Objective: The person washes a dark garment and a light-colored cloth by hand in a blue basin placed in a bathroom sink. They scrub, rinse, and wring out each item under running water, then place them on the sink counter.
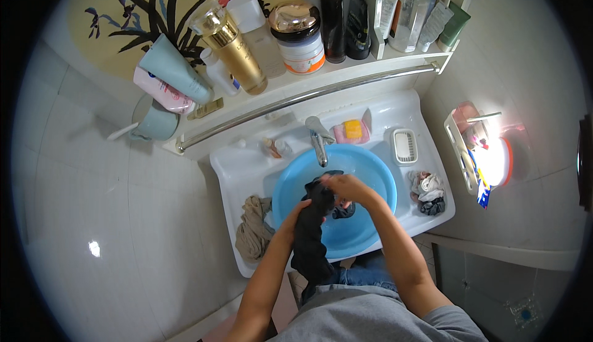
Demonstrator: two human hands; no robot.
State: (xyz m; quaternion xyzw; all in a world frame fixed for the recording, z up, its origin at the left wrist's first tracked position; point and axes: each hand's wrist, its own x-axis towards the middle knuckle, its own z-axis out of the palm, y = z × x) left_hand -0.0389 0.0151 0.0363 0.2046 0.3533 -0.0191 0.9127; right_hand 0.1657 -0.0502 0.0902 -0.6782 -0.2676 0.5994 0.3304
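A dark, wet-looking cloth garment [311, 231] stretches from over the blue plastic basin [384, 166] down toward my waist. My left hand [303, 212] grips it around the middle, with the thumb lying on top. At its far end, my right hand [345, 188] has hold of the fabric, slightly blurred. Below the right hand another dark bunch of cloth [344, 211] hangs over the basin; whether it belongs to the same garment I cannot tell. The basin sits in the white washbasin [231, 180], under the chrome faucet [318, 145].
Beige cloth [253, 231] lies on the washbasin's left side, small crumpled socks or cloths [428, 191] on its right. A yellow soap bar [353, 129] and white soap dish [405, 147] stand behind. A chrome rail [305, 96] runs below a shelf of bottles [236, 50]. A wall caddy [458, 152] hangs right.
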